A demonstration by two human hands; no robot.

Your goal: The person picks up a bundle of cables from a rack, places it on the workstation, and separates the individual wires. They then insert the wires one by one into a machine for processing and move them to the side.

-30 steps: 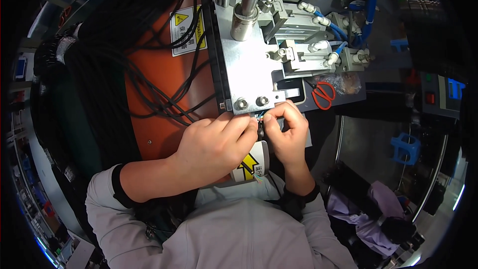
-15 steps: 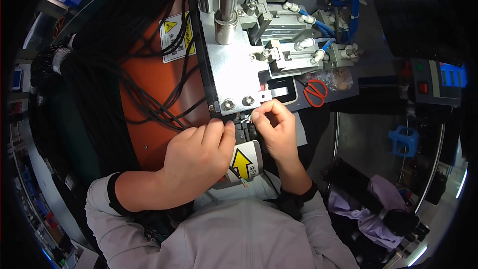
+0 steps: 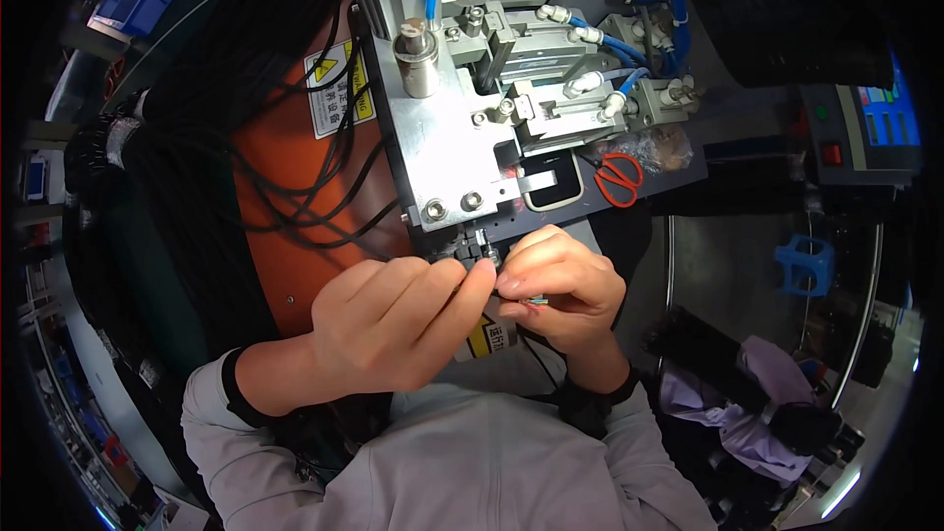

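Observation:
My right hand [image 3: 565,290] is closed in a pinch on a thin cable end, whose fine coloured wires [image 3: 537,301] stick out between thumb and fingers. Close against it is my left hand [image 3: 393,320], fingers curled together, the tips meeting near a small shiny metal piece [image 3: 484,240]. What those left fingertips hold is hidden. Just beyond both hands lies a small black fixture [image 3: 464,244] at the near edge of a bright metal plate [image 3: 447,152]. A sign with a yellow arrow [image 3: 482,339] is partly covered below the hands.
Pneumatic cylinders [image 3: 575,113] with blue hoses [image 3: 674,0] fill the far side. Red-handled scissors [image 3: 619,180] lie to the right, beside a black tray [image 3: 554,187]. Many black cables [image 3: 295,172] drape over the orange surface [image 3: 295,280] at left. A blue stool [image 3: 804,265] stands right.
Both hands have drawn back slightly from the fixture. My right hand has turned over, and coloured wires now show in its pinch. The view has shifted a little.

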